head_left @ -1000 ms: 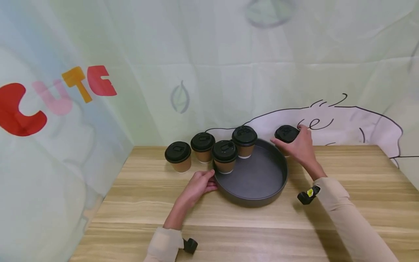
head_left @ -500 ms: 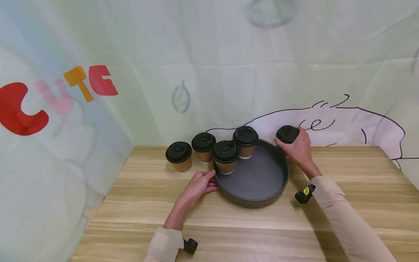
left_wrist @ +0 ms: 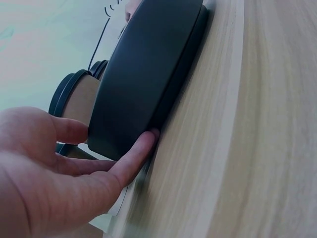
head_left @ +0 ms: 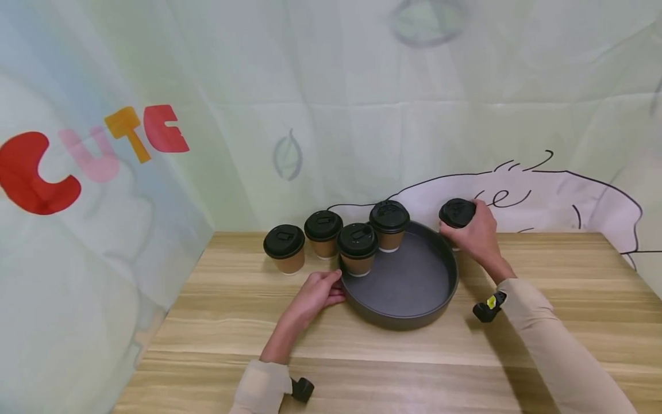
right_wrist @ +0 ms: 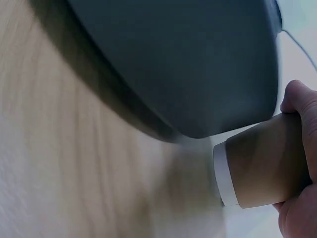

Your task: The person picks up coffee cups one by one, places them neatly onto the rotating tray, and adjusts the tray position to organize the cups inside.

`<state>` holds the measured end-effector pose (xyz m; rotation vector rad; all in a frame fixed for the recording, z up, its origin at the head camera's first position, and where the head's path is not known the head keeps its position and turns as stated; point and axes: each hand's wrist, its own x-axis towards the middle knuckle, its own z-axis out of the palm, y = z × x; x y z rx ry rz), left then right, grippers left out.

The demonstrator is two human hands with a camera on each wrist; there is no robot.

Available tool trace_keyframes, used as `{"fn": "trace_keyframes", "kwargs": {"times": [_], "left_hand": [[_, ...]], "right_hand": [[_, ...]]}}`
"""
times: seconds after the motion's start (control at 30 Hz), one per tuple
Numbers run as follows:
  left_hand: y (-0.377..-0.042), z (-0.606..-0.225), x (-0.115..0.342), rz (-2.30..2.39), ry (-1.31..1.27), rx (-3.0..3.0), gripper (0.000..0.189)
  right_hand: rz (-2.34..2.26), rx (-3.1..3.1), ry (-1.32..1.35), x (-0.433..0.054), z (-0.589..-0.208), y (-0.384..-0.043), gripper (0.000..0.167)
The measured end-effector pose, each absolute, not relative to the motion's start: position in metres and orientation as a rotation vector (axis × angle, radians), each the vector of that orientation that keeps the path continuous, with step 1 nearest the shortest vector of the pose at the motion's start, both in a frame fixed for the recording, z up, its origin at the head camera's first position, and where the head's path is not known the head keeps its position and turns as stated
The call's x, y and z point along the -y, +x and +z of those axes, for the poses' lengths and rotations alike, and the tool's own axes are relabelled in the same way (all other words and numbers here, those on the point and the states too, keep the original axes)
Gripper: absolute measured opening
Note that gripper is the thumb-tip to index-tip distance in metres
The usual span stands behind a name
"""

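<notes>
My right hand (head_left: 476,233) grips a brown paper coffee cup (right_wrist: 265,163) with a black lid (head_left: 458,213), beside the far right rim of a dark grey round pan (head_left: 408,282). Whether the cup's white base touches the table cannot be told. With thumb at the rim and fingers low on the wall, my left hand (head_left: 315,293) holds the pan's left side. Inside the pan, toward its left and back, stand two lidded cups, a nearer cup (head_left: 357,261) and a farther cup (head_left: 390,238).
Two more lidded cups, an outer cup (head_left: 289,261) and an inner cup (head_left: 324,247), stand on the wooden table (head_left: 393,374) left of the pan. A printed curtain (head_left: 331,115) hangs behind the table's back edge.
My right hand's fingers and thumb have closed in around the lidded cup at the right. The left hand and pan have stayed in place; the head view has shifted slightly.
</notes>
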<state>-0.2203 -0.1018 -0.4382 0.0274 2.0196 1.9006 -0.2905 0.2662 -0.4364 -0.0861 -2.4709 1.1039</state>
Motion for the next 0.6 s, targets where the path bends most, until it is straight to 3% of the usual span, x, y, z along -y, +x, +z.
{"fn": "trace_keyframes", "kwargs": {"times": [0.3, 0.6], "left_hand": [[-0.221, -0.44, 0.102, 1.917, 0.023, -2.008, 0.04], [-0.221, -0.44, 0.101, 1.926, 0.017, -1.996, 0.04]], "right_hand": [[1.116, 2.365, -0.032, -0.265, -0.406, -0.279, 0.084], [1.148, 2.325, 0.119, -0.233, -0.379, -0.249, 0.081]]}}
